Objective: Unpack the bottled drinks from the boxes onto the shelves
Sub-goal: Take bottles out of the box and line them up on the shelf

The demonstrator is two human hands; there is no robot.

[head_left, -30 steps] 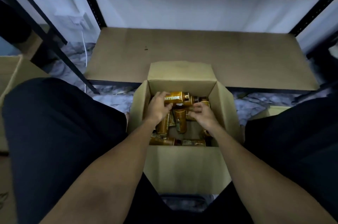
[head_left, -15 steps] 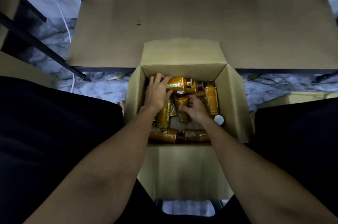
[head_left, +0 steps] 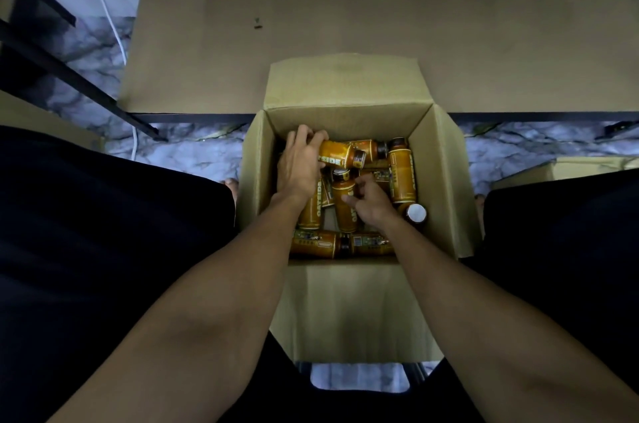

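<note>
An open cardboard box (head_left: 439, 180) stands on the floor between my knees, holding several orange bottles lying jumbled. My left hand (head_left: 299, 163) grips the bottom end of a sideways bottle (head_left: 340, 154) near the box's far wall. My right hand (head_left: 368, 203) curls around the body of another bottle (head_left: 342, 191) in the middle, its cap pointing away from me. One bottle with a white cap (head_left: 416, 213) stands upright at the right wall. The low shelf board (head_left: 380, 25) lies bare just behind the box.
Black shelf posts and rails (head_left: 69, 73) run at the left, with a white cable (head_left: 116, 31) beside them. Other cardboard boxes show at the far left (head_left: 41, 118) and right (head_left: 567, 168). My dark-clad legs flank the box. The floor is marbled.
The view tipped downward and nearer the box. My left hand closed further round the sideways bottle. My right hand shifted left onto the middle bottle.
</note>
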